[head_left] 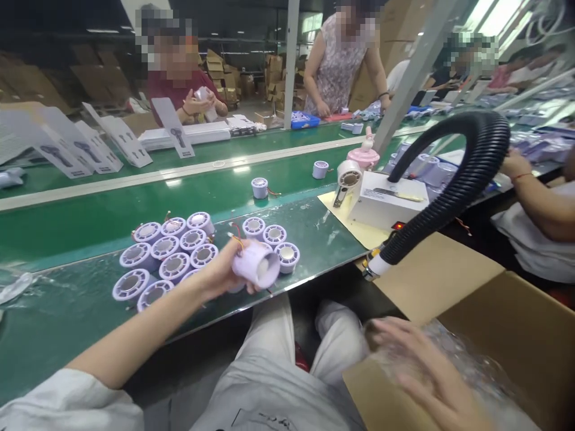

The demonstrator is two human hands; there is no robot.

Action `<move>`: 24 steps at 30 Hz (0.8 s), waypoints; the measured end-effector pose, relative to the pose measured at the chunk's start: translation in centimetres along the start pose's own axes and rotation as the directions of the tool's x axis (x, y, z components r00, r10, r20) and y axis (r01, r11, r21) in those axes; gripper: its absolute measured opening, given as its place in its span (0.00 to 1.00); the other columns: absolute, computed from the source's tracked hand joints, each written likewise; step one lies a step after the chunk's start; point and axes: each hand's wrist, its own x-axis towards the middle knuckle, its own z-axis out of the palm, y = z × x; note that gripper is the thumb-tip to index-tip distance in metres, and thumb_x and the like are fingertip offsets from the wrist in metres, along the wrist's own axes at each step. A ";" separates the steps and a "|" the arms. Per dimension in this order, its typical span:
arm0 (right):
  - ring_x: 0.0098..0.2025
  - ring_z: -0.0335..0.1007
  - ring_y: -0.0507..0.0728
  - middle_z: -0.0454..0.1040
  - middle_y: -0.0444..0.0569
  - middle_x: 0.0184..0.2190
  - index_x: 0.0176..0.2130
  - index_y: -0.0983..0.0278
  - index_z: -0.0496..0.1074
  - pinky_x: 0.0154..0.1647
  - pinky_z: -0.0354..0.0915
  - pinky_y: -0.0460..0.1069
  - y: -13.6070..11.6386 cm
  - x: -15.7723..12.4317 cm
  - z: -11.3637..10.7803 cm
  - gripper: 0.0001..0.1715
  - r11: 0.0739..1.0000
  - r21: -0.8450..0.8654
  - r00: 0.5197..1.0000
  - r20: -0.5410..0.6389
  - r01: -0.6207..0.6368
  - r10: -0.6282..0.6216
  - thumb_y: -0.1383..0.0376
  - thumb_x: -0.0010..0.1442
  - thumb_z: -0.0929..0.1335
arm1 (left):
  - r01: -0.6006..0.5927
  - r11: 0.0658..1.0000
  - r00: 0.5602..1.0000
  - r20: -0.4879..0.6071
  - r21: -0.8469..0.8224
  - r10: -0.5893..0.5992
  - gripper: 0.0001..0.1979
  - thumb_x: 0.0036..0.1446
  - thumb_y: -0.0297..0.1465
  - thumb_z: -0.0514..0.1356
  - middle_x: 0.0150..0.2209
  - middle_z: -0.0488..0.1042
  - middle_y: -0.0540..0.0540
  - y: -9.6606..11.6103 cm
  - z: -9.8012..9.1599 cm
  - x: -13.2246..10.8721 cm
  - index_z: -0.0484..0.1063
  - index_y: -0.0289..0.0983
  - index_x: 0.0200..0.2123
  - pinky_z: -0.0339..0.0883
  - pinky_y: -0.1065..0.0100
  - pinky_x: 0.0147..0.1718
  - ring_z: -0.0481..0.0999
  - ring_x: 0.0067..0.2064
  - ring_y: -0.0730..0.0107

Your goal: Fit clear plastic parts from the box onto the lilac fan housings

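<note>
My left hand [227, 266] is closed round a lilac cylindrical fan housing [257, 263], tilted with its hollow end towards me; thin red and yellow wires with a white plug stick out of its far side. Beneath and about it on the green bench stand several like housings [174, 266], upright, each with a slotted ring and a silvery centre. Somewhat smeared by motion, my right hand [422, 365] reaches over an open cardboard box [516, 323]. Its fingers are stretched out above clear plastic wrapping [467, 353] in the box, and no object shows in them.
A black ribbed hose [476, 161] arches from a white machine [389, 200] on the right. Two single housings stand on the green conveyor belt [202, 179]. Printed cartons [103, 137] stand at the far left. Co-workers sit and stand across the belt, another at the right.
</note>
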 end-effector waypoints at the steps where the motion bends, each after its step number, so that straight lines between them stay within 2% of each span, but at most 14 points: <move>1: 0.52 0.71 0.66 0.69 0.54 0.53 0.59 0.50 0.65 0.48 0.73 0.56 -1.4 0.7 1.0 0.25 0.997 0.071 0.999 0.036 -0.001 -0.001 0.55 0.63 0.65 | 0.055 0.996 0.995 0.083 -0.077 -0.048 0.17 0.51 0.43 0.52 0.23 0.70 0.46 -1.2 1.6 -0.1 0.68 0.34 0.31 0.62 0.69 0.22 0.69 0.24 0.69; 3: 0.50 0.73 0.64 0.69 0.53 0.52 0.58 0.51 0.66 0.49 0.72 0.57 -3.2 2.2 2.7 0.24 0.967 0.250 0.996 0.080 -0.048 0.028 0.50 0.64 0.63 | 0.173 0.968 0.954 0.276 -0.184 -0.118 0.17 0.50 0.42 0.55 0.26 0.71 0.43 -3.4 4.4 -0.3 0.69 0.33 0.28 0.62 0.71 0.22 0.68 0.26 0.71; 5: 0.47 0.74 0.63 0.69 0.53 0.51 0.58 0.52 0.66 0.47 0.72 0.56 -3.7 2.9 3.5 0.25 0.898 0.425 0.991 0.110 -0.117 0.077 0.49 0.66 0.60 | 0.276 0.927 0.879 0.458 -0.255 -0.136 0.21 0.50 0.46 0.55 0.30 0.72 0.42 -5.1 6.3 -0.7 0.71 0.33 0.34 0.58 0.74 0.18 0.68 0.25 0.72; 7: 0.46 0.74 0.61 0.68 0.52 0.51 0.59 0.51 0.63 0.46 0.73 0.55 -3.6 2.7 3.5 0.25 0.862 0.481 0.987 0.107 -0.159 0.123 0.50 0.67 0.59 | 0.323 0.897 0.818 0.565 -0.301 -0.105 0.26 0.48 0.49 0.58 0.31 0.72 0.45 -6.5 7.2 -0.8 0.69 0.36 0.43 0.51 0.77 0.13 0.64 0.21 0.76; 8: 0.47 0.73 0.61 0.66 0.52 0.52 0.60 0.51 0.62 0.47 0.72 0.56 -3.6 2.4 3.4 0.24 0.884 0.440 0.987 0.089 -0.161 0.135 0.51 0.67 0.59 | 0.317 0.898 0.801 0.594 -0.304 -0.081 0.27 0.47 0.50 0.60 0.30 0.71 0.47 -7.0 7.4 -0.8 0.67 0.38 0.45 0.47 0.79 0.11 0.62 0.18 0.79; 9: 0.49 0.71 0.62 0.64 0.52 0.54 0.61 0.50 0.61 0.50 0.70 0.57 -3.7 2.2 3.1 0.25 0.925 0.352 0.990 0.062 -0.141 0.127 0.53 0.67 0.61 | 0.290 0.912 0.793 0.606 -0.290 -0.059 0.27 0.46 0.49 0.61 0.29 0.70 0.49 -7.4 7.6 -0.7 0.66 0.39 0.46 0.45 0.79 0.11 0.59 0.17 0.81; 11: 0.55 0.66 0.65 0.60 0.54 0.57 0.63 0.50 0.59 0.53 0.67 0.61 -4.2 1.8 2.8 0.28 0.995 0.091 0.999 0.010 -0.039 0.038 0.57 0.65 0.64 | 0.189 0.963 0.791 0.611 -0.193 -0.033 0.24 0.49 0.48 0.61 0.27 0.69 0.50 -7.8 7.8 -0.3 0.68 0.37 0.42 0.50 0.78 0.14 0.60 0.18 0.82; 14: 0.55 0.62 0.68 0.57 0.58 0.59 0.63 0.54 0.60 0.50 0.68 0.64 -5.2 2.1 2.6 0.31 0.959 -0.267 0.994 -0.018 0.096 -0.105 0.63 0.62 0.66 | 0.038 0.999 0.778 0.627 0.020 -0.043 0.19 0.53 0.46 0.59 0.28 0.69 0.49 -7.5 8.4 0.2 0.69 0.35 0.35 0.58 0.74 0.22 0.65 0.25 0.76; 16: 0.53 0.63 0.69 0.57 0.60 0.60 0.56 0.58 0.68 0.46 0.69 0.64 -5.5 2.6 2.7 0.25 0.920 -0.380 0.995 0.013 0.096 -0.099 0.68 0.60 0.67 | -0.091 0.979 0.771 0.635 0.182 -0.047 0.13 0.56 0.40 0.58 0.31 0.71 0.49 -6.8 8.9 0.2 0.70 0.36 0.36 0.61 0.72 0.28 0.67 0.29 0.73; 18: 0.55 0.62 0.69 0.59 0.58 0.58 0.45 0.61 0.75 0.48 0.68 0.63 -5.4 2.8 2.8 0.17 0.934 -0.348 0.996 0.071 0.080 -0.059 0.73 0.57 0.67 | -0.302 0.895 0.779 0.627 0.328 0.033 0.08 0.58 0.35 0.57 0.36 0.72 0.48 -6.2 9.3 0.0 0.72 0.37 0.37 0.63 0.68 0.36 0.70 0.36 0.70; 20: 0.56 0.62 0.66 0.62 0.55 0.56 0.38 0.61 0.75 0.51 0.67 0.61 -5.3 2.8 2.8 0.10 0.981 -0.192 0.993 0.116 0.035 -0.013 0.73 0.56 0.69 | -0.476 0.773 0.789 0.592 0.419 0.166 0.08 0.59 0.32 0.57 0.40 0.72 0.46 -6.1 9.5 -0.4 0.74 0.38 0.39 0.62 0.65 0.44 0.70 0.42 0.66; 21: 0.56 0.62 0.64 0.63 0.54 0.54 0.37 0.61 0.74 0.52 0.67 0.59 -5.3 2.8 2.8 0.07 0.995 -0.097 0.992 0.125 -0.012 0.024 0.71 0.56 0.70 | -0.519 0.731 0.795 0.565 0.442 0.222 0.08 0.59 0.33 0.58 0.41 0.72 0.46 -6.2 9.6 -0.7 0.74 0.38 0.41 0.62 0.64 0.46 0.70 0.43 0.66; 23: 0.53 0.65 0.61 0.65 0.52 0.50 0.35 0.61 0.75 0.52 0.66 0.57 -5.5 2.7 2.7 0.03 0.989 0.068 0.985 0.121 -0.129 0.120 0.64 0.59 0.70 | -0.546 0.707 0.809 0.502 0.450 0.305 0.13 0.57 0.36 0.62 0.42 0.71 0.46 -6.9 9.7 -1.0 0.73 0.39 0.45 0.64 0.64 0.44 0.70 0.43 0.66; 24: 0.51 0.66 0.60 0.67 0.52 0.48 0.34 0.62 0.75 0.52 0.66 0.56 -5.7 2.8 2.7 0.07 0.974 0.131 0.980 0.106 -0.184 0.171 0.62 0.61 0.69 | -0.552 0.708 0.813 0.475 0.440 0.337 0.17 0.53 0.38 0.65 0.42 0.70 0.46 -7.4 9.7 -1.0 0.72 0.40 0.46 0.65 0.64 0.43 0.70 0.43 0.66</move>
